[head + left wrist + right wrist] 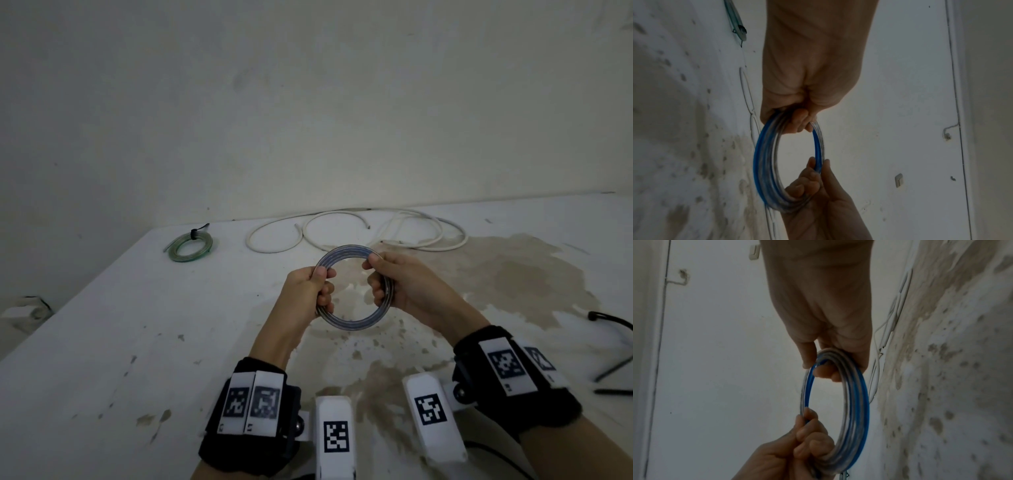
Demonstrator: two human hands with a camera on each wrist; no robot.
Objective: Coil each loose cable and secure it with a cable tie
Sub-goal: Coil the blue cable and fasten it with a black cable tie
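The blue coil (352, 320) hangs in the air above the stained worktop (102, 342), gripped on opposite sides, which I take as a way to keep the stacked turns from springing apart before a tie goes on. The left hand (310, 291) curls its fingers through the ring with the thumb clamped on top; the right hand (404, 284) wraps the other side in the same way. No tie shows on this coil yet. Far left on the worktop lies a green coil (190, 246) already cinched with a black tie (195, 233), so one cable looks finished. Along the back edge the white cable (342, 233) sprawls loose, uncoiled. At the right edge lie black ties (613, 342), probably within reach for the next step.
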